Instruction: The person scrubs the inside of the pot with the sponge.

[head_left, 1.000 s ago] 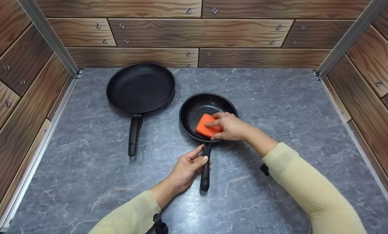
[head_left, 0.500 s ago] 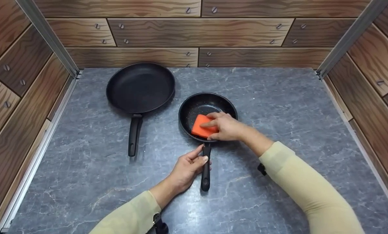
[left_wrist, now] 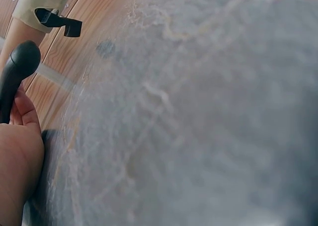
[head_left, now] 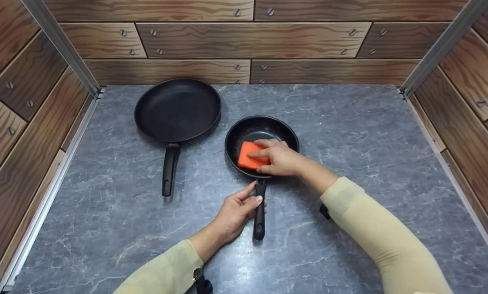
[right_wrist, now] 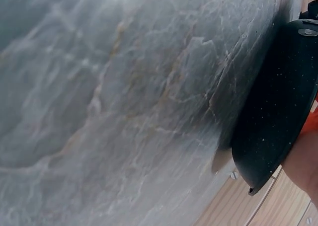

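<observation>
1. The right hand (head_left: 282,157) lies inside the small black pan (head_left: 248,132), fingers curled over the top of an orange sponge (head_left: 248,159) and pressing it onto the pan floor; its grip is clamped on the sponge.
2. The sponge sits in the near half of the small pan, left of the hand, with its left corner close to the pan's left wall.
3. The left hand (head_left: 237,210) is just beside the small pan's near edge, thumb and fingers pinched round the pan handle (head_left: 260,212); its grip is clamped on that handle.
4. The handle points from the small pan toward the person, its end lying on the grey marbled bench (head_left: 350,134).
5. A large black pan (head_left: 177,109) rests on the bench, left of and behind the small pan, close to it but apart, its own handle also pointing toward the person.
6. Wood-patterned walls (head_left: 252,41) stand behind and to both sides of the small pan.
</observation>
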Available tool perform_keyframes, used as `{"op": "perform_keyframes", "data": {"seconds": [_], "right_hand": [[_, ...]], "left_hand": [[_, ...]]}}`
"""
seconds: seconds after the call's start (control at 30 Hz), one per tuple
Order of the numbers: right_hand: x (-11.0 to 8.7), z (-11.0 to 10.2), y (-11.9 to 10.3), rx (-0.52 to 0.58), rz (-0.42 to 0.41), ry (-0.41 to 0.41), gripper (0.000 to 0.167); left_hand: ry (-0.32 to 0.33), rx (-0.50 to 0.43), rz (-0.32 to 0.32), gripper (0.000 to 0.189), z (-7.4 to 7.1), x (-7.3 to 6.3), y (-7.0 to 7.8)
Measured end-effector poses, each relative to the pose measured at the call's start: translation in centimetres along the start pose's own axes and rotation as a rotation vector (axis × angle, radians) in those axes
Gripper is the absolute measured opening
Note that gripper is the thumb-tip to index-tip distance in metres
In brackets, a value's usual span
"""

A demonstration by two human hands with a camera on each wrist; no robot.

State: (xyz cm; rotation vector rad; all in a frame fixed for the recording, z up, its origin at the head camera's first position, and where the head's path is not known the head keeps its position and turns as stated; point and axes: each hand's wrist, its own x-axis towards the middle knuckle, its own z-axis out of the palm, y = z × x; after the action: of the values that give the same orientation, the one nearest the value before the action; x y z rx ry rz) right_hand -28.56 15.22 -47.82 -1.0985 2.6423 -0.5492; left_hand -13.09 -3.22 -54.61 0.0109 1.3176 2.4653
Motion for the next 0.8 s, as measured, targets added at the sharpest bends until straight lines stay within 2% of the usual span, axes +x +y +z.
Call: {"op": "perform_keyframes", "data": {"seconds": [0.33,0.6,0.8], "right_hand": [[1.4,0.4,0.3,0.017,-0.004,0.033,0.057],[2.1,0.8,0.2,-0.022,0.025,0.079,0.058],[2.4,0.9,0.0,-0.054,0.077,0.098,0.058]], "left_hand": [[0.012,-0.007,0.004,0.063,0.0,0.0,0.0],[0.004,0.005,0.01,0.066,0.0,-0.1,0.1],[0.005,0.001,0.009,0.066,0.0,-0.1,0.1]]}}
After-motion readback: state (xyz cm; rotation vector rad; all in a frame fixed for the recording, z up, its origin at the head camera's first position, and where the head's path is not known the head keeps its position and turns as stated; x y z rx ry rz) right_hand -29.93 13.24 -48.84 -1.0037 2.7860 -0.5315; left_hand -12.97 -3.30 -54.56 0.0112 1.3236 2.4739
